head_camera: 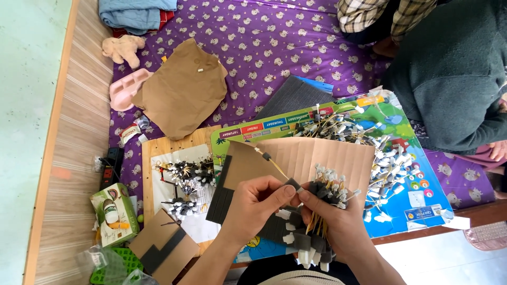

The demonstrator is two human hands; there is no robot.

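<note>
My left hand (256, 203) and my right hand (332, 216) meet at the fingertips over a small dark foam piece (293, 184) with a thin yellow stick. A bunch of foam-tipped sticks (327, 191) sits in my right hand, with more grey and white foam pieces (296, 237) below it. Both hands work above a folded brown cardboard sheet (311, 158) that has a black foam strip (222, 192) on its left part. One stick (269, 160) lies on the cardboard.
A heap of foam-tipped sticks (369, 142) covers a colourful board (406, 195). Finished bundles (185, 184) lie on a wooden board (153, 148). Brown paper (182, 89), a pink tray (124, 89), a plush toy (122, 48), a tissue box (113, 214). Another person's grey sleeve (459, 74) is at right.
</note>
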